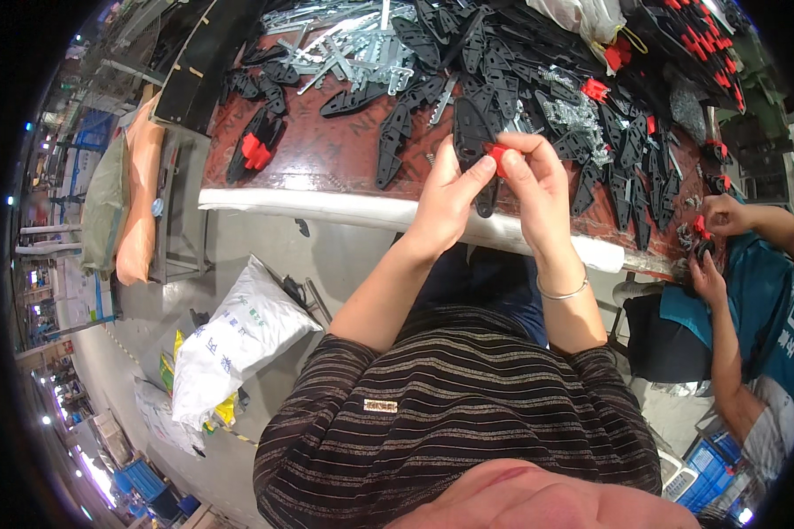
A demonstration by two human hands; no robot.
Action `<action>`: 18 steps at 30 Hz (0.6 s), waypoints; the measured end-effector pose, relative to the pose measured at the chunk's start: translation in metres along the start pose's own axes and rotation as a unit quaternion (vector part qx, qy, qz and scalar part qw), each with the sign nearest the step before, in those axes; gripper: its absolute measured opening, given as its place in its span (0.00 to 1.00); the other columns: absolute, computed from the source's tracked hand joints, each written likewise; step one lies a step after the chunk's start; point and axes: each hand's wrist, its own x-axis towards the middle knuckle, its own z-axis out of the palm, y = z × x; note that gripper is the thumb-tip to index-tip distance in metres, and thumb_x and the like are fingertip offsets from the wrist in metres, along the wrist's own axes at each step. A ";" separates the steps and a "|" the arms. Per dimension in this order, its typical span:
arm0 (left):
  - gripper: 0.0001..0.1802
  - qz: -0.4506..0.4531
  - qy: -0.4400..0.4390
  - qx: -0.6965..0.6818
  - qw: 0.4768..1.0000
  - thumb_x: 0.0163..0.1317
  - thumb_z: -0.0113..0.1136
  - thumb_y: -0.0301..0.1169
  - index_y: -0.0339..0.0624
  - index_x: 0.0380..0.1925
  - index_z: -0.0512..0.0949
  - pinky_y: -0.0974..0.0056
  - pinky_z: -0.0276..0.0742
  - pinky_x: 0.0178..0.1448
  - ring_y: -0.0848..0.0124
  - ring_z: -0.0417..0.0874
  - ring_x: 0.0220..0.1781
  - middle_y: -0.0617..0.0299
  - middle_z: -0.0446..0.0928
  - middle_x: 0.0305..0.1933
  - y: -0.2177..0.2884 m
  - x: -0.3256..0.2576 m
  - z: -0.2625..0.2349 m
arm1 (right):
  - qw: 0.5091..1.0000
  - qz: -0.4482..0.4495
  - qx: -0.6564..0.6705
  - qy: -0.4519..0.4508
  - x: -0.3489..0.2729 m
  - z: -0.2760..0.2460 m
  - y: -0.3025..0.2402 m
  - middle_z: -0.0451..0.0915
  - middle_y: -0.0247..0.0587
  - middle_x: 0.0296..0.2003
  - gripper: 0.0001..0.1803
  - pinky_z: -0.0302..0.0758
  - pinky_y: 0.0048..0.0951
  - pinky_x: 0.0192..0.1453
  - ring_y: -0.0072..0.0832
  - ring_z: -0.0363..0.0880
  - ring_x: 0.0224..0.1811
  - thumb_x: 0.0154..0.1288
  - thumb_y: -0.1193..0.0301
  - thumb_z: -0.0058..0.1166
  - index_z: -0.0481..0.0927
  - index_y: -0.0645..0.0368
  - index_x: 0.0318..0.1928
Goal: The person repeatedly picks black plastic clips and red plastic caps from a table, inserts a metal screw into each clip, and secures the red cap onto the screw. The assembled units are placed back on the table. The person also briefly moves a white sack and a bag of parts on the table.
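Note:
Over the table's near edge, my left hand (451, 196) is closed around a long black plastic piece (473, 125), pointed at its ends and held lengthwise away from me. My right hand (541, 187) pinches a small red plastic part (501, 160) against the side of that piece. Both thumbs meet near the red part, and the fingers hide some of it. On the table, further left, another black piece lies with a red part (257, 152) on it.
Loose black pieces (397, 141), silvery metal strips (348, 55) and springs (573, 115) heap the red-brown tabletop (313, 132). White padding (309, 202) runs along its front edge. At right, a co-worker's hands (723, 216) handle similar parts. A white sack (238, 339) rests on the floor.

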 end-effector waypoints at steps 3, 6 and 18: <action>0.21 -0.045 -0.040 0.020 0.998 0.66 0.53 0.28 0.36 0.57 0.62 0.67 0.65 0.60 0.77 0.68 0.54 0.63 0.69 0.52 -0.005 -0.003 0.000 | 0.995 -0.034 0.094 -0.004 0.016 0.003 -0.009 0.72 0.47 0.55 0.20 0.71 0.28 0.58 0.29 0.72 0.55 0.71 0.66 0.45 0.66 0.65 0.58; 0.25 -0.061 -0.071 0.024 0.995 0.68 0.49 0.26 0.38 0.63 0.58 0.64 0.63 0.65 0.72 0.67 0.61 0.61 0.66 0.60 -0.009 -0.012 0.002 | 0.981 0.010 0.150 -0.126 0.022 0.005 -0.017 0.74 0.50 0.51 0.26 0.72 0.29 0.57 0.33 0.74 0.52 0.73 0.60 0.39 0.61 0.64 0.63; 0.31 -0.031 -0.126 0.186 0.974 0.64 0.44 0.26 0.31 0.67 0.51 0.65 0.47 0.72 0.69 0.53 0.71 0.56 0.55 0.68 -0.003 -0.019 0.003 | 0.990 -0.025 0.140 0.006 0.016 0.022 -0.005 0.70 0.38 0.21 0.14 0.73 0.25 0.37 0.24 0.72 0.24 0.74 0.63 0.38 0.67 0.60 0.34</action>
